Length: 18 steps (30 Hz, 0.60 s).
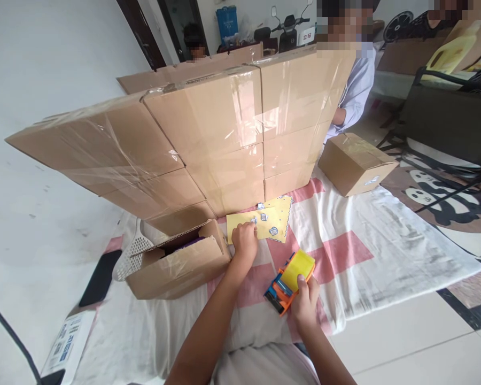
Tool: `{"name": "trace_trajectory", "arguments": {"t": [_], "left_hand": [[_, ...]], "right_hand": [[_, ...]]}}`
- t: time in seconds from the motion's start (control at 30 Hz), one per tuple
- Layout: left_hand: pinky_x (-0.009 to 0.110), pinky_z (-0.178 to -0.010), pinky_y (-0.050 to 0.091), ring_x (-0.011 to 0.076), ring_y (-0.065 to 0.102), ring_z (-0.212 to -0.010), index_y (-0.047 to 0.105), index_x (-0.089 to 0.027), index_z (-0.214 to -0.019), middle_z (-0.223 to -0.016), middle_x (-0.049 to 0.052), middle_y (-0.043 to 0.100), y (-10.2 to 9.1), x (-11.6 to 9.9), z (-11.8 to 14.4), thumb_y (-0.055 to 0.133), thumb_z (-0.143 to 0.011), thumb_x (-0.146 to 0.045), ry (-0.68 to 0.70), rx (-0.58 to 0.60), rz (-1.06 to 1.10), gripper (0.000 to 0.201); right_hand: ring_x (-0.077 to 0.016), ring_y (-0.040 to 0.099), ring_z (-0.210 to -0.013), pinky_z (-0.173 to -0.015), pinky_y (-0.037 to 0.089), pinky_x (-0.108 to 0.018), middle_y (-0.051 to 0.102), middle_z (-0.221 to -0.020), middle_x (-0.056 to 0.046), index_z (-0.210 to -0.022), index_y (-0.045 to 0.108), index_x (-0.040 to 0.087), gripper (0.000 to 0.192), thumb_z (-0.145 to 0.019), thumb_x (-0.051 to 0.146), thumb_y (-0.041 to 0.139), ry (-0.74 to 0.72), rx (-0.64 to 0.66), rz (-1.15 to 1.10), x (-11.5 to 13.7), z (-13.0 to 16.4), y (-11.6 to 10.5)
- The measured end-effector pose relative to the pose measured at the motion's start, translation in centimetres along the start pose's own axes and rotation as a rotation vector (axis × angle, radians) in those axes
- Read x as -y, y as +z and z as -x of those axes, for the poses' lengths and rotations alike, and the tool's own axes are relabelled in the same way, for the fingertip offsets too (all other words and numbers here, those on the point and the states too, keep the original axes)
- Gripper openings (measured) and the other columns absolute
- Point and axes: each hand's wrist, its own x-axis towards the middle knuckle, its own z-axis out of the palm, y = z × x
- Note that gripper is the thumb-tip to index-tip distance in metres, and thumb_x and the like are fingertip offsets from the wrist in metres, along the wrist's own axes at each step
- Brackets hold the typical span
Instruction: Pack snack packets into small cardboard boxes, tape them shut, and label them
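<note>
- My right hand [307, 300] grips a blue, orange and yellow plastic gadget [292, 275]: likely light, stiff; side hold suits.
- My left hand [245, 238], fingers curled, meets yellow printed paper [240, 218]: probably flimsy; pinch unclear.

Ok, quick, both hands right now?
Left hand: curled on the yellow sheet; grip cannot be told.
Right hand: closed, holding the orange, blue and yellow object.

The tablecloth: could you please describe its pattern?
The tablecloth is white with pinkish-red blocks, best seen in the head view.
</note>
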Motion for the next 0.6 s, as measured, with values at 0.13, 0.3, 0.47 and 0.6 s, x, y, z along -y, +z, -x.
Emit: {"name": "trace_trajectory", "arguments": {"t": [0.13, 0.3, 0.47, 0.6], "left_hand": [[0.038, -0.086, 0.043, 0.0267, 0.064, -0.091, 0.077, -0.020, -0.094, -0.085, 0.012, 0.072, -0.9, -0.2, 0.4, 0.046, -0.094, -0.011, -0.005, 0.021, -0.067, 0.032], [0.035, -0.086, 0.043, 0.0245, 0.065, -0.095, 0.073, -0.020, -0.111, -0.098, 0.010, 0.075, -1.4, -0.2, 1.3, 0.042, -0.094, -0.005, 0.016, 0.007, -0.054, 0.039], [0.035, -0.088, 0.045, 0.0244, 0.067, -0.096, 0.070, -0.020, -0.113, -0.099, 0.010, 0.075, -1.4, 0.1, 1.5, 0.039, -0.096, -0.004, 0.003, -0.035, 0.006, 0.039], [0.035, -0.088, 0.046, 0.0241, 0.068, -0.098, 0.067, -0.020, -0.114, -0.104, 0.010, 0.075, -1.2, 0.0, 1.6, 0.041, -0.095, -0.003, -0.019, -0.065, 0.097, 0.036]], "right_hand": [[-0.0258, 0.070, -0.071, -0.066, 0.056, -0.036, 0.074, -0.080, -0.009, -0.082, 0.071, 0.017, 0.046, -0.086, 0.062, 0.064, -0.023, 0.021, 0.018, 0.4, -0.1, 0.1], [-0.0251, 0.069, -0.070, -0.065, 0.056, -0.036, 0.074, -0.078, -0.008, -0.080, 0.071, 0.018, 0.042, -0.085, 0.060, 0.064, -0.049, 0.018, 0.018, 0.9, -0.1, 0.3], [-0.0213, 0.065, -0.062, -0.060, 0.053, -0.033, 0.069, -0.068, -0.004, -0.074, 0.065, 0.019, 0.041, -0.085, 0.059, 0.066, -0.051, 0.003, -0.004, 1.4, 0.0, 0.5], [-0.0211, 0.065, -0.061, -0.058, 0.052, -0.034, 0.068, -0.069, -0.004, -0.076, 0.065, 0.018, 0.042, -0.086, 0.059, 0.065, -0.050, 0.009, 0.004, 1.2, 0.1, 0.5]]}}
